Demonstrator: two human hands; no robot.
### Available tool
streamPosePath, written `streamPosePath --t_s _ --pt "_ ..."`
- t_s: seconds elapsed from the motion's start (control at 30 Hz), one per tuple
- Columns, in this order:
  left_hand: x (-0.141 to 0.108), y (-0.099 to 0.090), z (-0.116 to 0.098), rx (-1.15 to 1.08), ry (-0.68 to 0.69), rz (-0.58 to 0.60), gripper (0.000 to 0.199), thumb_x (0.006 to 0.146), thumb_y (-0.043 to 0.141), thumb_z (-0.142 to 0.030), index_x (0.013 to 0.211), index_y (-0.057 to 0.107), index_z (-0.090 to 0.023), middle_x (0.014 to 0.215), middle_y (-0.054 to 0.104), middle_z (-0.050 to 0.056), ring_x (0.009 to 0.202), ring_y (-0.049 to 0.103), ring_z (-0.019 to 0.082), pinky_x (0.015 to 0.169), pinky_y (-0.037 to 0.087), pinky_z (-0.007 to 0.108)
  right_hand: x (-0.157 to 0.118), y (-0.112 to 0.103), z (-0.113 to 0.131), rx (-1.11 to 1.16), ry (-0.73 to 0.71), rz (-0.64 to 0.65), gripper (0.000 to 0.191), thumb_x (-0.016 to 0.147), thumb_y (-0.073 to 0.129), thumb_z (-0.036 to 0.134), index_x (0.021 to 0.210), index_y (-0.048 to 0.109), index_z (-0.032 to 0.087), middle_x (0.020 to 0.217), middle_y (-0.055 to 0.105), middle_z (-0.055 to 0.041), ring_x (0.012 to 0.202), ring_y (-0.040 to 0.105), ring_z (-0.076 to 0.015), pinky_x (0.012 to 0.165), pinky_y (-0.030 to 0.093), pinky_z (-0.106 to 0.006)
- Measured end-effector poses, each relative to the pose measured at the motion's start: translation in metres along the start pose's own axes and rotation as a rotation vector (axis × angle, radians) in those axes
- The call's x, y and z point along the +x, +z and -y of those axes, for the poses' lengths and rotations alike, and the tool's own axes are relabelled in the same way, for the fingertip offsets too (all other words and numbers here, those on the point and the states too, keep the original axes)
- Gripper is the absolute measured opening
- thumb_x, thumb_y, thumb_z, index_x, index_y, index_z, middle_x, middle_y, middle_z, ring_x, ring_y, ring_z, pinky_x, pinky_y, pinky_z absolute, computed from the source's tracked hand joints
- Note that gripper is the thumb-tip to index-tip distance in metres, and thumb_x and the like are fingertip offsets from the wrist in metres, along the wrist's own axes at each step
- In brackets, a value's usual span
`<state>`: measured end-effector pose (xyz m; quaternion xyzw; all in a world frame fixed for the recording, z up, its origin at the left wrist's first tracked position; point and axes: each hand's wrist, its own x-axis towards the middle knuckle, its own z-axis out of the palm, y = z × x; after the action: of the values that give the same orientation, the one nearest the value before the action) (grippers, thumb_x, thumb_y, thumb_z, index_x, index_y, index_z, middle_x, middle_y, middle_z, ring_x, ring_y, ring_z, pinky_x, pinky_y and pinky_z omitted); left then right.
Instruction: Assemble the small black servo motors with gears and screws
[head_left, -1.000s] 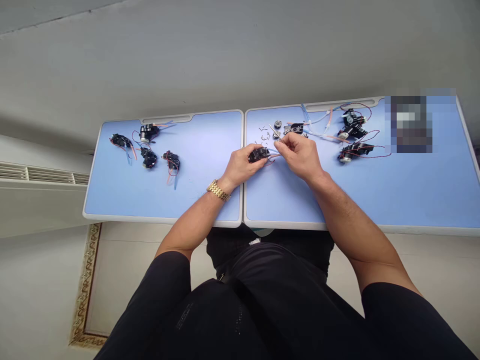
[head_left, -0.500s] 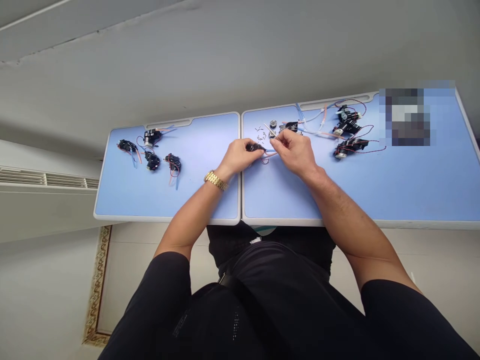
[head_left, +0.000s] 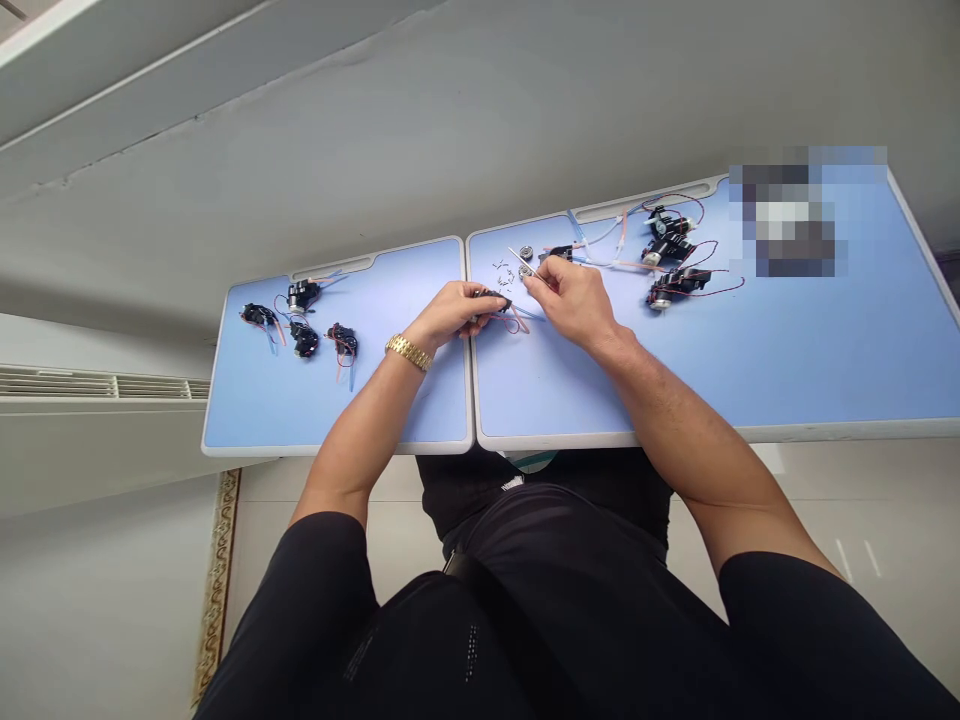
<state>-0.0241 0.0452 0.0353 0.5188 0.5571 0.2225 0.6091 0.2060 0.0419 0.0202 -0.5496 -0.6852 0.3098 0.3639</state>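
While the left hand (head_left: 448,315) grips a small black wired motor (head_left: 493,300), the right hand (head_left: 574,300) pinches thin silver tweezers (head_left: 523,261); four more motors (head_left: 304,338) sit far left, three motors (head_left: 673,285) upper right.

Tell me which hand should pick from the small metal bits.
Right, likely: the right hand holds tweezers with their tips near the metal bits, while the left hand is busy holding the black motor unit.
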Motion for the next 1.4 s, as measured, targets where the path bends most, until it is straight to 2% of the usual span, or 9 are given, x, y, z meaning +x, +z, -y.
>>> streamPosePath --t_s 0.17,0.33,0.53,0.7,0.77,0.87,1.07,1.2,1.4 --pt "-0.02 0.007 0.025 0.027 0.257 -0.069 0.052 0.073 0.099 -0.046 0.114 0.081 -0.018 0.084 0.076 0.002 0.069 0.064 0.013 0.059 0.049 0.025 0.0 -0.005 -0.002 0.11 -0.034 -0.047 0.03 0.101 0.064 0.041 0.076 0.058 0.026 0.069 0.061 0.0012 0.066 0.052 -0.0168 0.069 0.041 -0.034" --pt "-0.026 0.015 0.042 0.15 0.439 -0.086 0.047 0.078 0.095 -0.041 0.119 0.083 -0.019 0.106 0.083 0.006 0.091 0.073 0.017 0.087 0.059 0.031 0.0 -0.015 -0.004 0.211 -0.054 -0.104 0.037 0.106 0.06 0.056 0.087 0.069 0.026 0.064 0.056 0.0032 0.061 0.049 -0.0159 0.065 0.041 -0.034" --pt "-0.028 0.015 0.051 0.163 0.48 -0.086 0.044 0.084 0.089 -0.04 0.121 0.082 -0.018 0.109 0.084 0.007 0.092 0.076 0.018 0.087 0.061 0.032 0.004 -0.016 -0.011 0.074 0.033 -0.112 0.02 0.096 0.068 0.042 0.085 0.071 0.025 0.059 0.049 0.0055 0.058 0.045 -0.0153 0.063 0.038 -0.033" --pt "-0.028 0.019 0.05 0.207 0.513 -0.081 0.038 0.085 0.086 -0.037 0.12 0.082 -0.021 0.109 0.085 0.005 0.092 0.076 0.017 0.089 0.06 0.032 0.001 -0.01 -0.012 -0.206 0.009 -0.056 0.024 0.099 0.062 0.041 0.102 0.08 0.024 0.07 0.067 -0.0007 0.067 0.058 -0.0208 0.07 0.043 -0.034" --pt "-0.029 0.021 0.05 0.223 0.516 -0.069 0.037 0.086 0.085 -0.036 0.119 0.082 -0.021 0.108 0.085 0.005 0.09 0.075 0.017 0.087 0.059 0.031 0.003 -0.006 -0.01 -0.409 -0.007 -0.002 0.033 0.101 0.062 0.041 0.122 0.082 0.025 0.079 0.076 -0.0049 0.074 0.065 -0.0254 0.073 0.044 -0.036" --pt "-0.03 0.023 0.049 0.23 0.523 -0.058 0.035 0.085 0.083 -0.032 0.119 0.082 -0.021 0.104 0.085 0.004 0.088 0.075 0.016 0.084 0.058 0.03 0.01 0.0 -0.002 -0.673 -0.03 0.121 0.049 0.103 0.062 0.041 0.149 0.074 0.028 0.088 0.082 -0.0099 0.083 0.071 -0.0309 0.074 0.044 -0.038" --pt "-0.03 0.023 0.048 0.227 0.531 -0.055 0.032 0.085 0.082 -0.029 0.116 0.082 -0.022 0.105 0.085 0.004 0.089 0.076 0.017 0.083 0.058 0.03 0.016 0.005 0.015 -0.916 -0.015 0.324 0.049 0.109 0.054 0.036 0.153 0.071 0.027 0.096 0.084 -0.0182 0.088 0.075 -0.036 0.073 0.042 -0.04" --pt "-0.029 0.024 0.048 0.238 0.547 -0.061 0.032 0.085 0.082 -0.029 0.116 0.083 -0.022 0.104 0.085 0.004 0.088 0.074 0.016 0.083 0.057 0.03 0.009 0.0 0.005 -0.951 -0.018 0.293 0.048 0.108 0.055 0.035 0.153 0.071 0.028 0.094 0.083 -0.017 0.086 0.075 -0.0343 0.072 0.042 -0.039" --pt "-0.03 0.025 0.048 0.202 0.551 -0.042 0.031 0.086 0.081 -0.031 0.117 0.082 -0.022 0.104 0.085 0.004 0.087 0.075 0.016 0.083 0.058 0.03 0.01 -0.017 -0.008 -0.772 -0.006 0.125 0.051 0.108 0.055 0.046 0.153 0.072 0.027 0.086 0.082 -0.0116 0.085 0.074 -0.0336 0.076 0.045 -0.039"
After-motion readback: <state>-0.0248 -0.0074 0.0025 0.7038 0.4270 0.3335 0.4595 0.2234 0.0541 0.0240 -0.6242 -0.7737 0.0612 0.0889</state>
